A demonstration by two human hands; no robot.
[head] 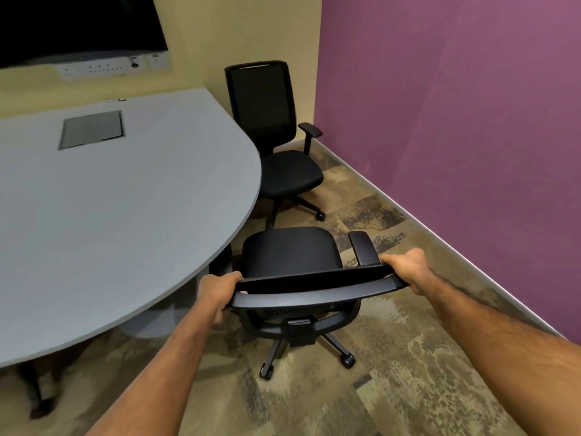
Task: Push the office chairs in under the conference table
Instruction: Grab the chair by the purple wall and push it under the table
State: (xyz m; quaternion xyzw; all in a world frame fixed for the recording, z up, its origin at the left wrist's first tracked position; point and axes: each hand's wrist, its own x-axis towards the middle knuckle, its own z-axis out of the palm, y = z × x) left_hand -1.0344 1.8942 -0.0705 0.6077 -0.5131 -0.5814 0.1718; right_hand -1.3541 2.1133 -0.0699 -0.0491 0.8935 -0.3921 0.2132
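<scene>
Beside the rounded grey table (132, 196), both hands (217, 294) grip a black chair (292, 250).

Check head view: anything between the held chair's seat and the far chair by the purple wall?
Only bare patterned carpet and the far chair's wheeled base legs; nothing else separates it from the held chair.

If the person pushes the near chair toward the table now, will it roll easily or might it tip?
The near chair will probably roll easily: it stands on casters on flat, short carpet. It may swivel off course, so both hands, left and right, grip the top of the backrest. Pushing that high could tilt it a little.
</scene>
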